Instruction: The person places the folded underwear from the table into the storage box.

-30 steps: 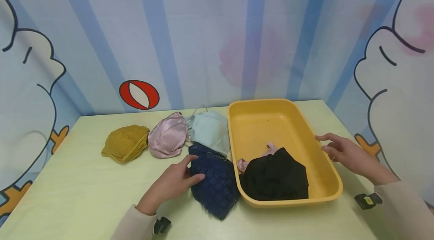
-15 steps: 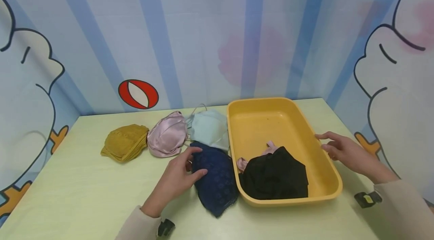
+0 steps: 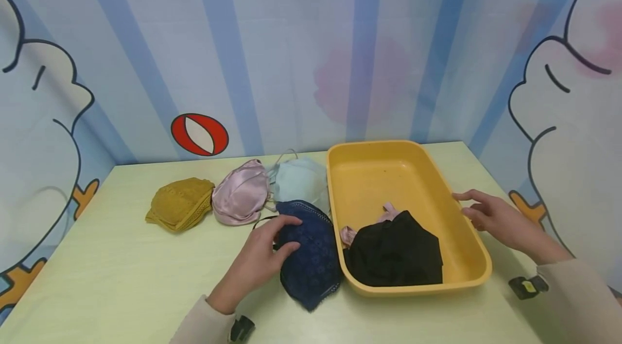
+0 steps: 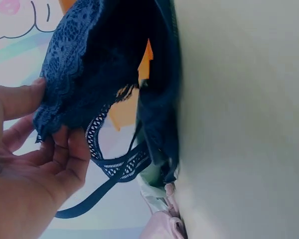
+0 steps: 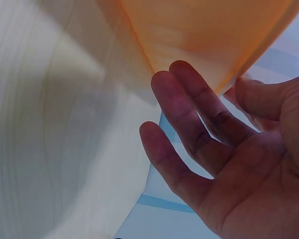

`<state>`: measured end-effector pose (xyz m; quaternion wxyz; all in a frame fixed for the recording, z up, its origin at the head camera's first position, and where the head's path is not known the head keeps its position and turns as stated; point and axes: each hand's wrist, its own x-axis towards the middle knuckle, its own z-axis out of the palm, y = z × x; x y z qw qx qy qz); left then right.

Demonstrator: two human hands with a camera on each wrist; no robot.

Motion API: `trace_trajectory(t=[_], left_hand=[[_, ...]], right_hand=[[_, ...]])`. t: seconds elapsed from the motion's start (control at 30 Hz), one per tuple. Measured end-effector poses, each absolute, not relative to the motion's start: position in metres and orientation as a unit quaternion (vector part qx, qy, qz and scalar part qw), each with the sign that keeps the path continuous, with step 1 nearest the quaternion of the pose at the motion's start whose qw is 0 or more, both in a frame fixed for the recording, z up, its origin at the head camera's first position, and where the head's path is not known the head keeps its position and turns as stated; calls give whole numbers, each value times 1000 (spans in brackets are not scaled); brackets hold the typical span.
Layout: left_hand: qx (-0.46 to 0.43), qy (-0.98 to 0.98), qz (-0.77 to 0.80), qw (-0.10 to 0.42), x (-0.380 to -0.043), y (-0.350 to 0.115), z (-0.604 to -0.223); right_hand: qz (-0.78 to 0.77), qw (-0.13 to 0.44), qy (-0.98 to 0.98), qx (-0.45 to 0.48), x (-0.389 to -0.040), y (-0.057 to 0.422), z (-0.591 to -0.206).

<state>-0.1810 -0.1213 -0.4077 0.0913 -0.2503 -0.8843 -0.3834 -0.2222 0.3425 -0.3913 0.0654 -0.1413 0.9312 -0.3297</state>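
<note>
My left hand pinches the left edge of a navy lace bra lying against the left side of a yellow plastic tub. In the left wrist view, the thumb presses the outside of the lace cup, the fingers are at its inner side, and a dark strap loops below. A gap shows between the raised cup and the layer on the table. My right hand is at the tub's right rim, index fingertip touching it. Its other fingers extend loosely beside the outer wall in the right wrist view.
Black cloth and a pink garment lie in the tub's near part. Left of the tub, a mint bra, a pink satin bra and a mustard bra sit along the table. Printed fabric walls surround it.
My left hand has shifted slightly right, bringing the navy bra's left edge with it. The bra now looks narrower and more folded, and a strap shows behind the hand. My right hand stays at the rim.
</note>
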Motion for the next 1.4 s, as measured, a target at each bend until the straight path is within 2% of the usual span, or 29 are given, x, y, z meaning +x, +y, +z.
trace_trajectory(t=[0.47,1.17,1.4], left_hand=[[-284,-870,-383,123,-177,-137,-384],[-327,-823,-375,272,-170,-145,-342],[-347,-804,-380,299,-175,-130,-318]], right_hand=[[-324,59,932,-152,-222,341,-391],[-325,62,932,-149,-219,341,-390],[-330,61,930,-152,-220,340,-389]])
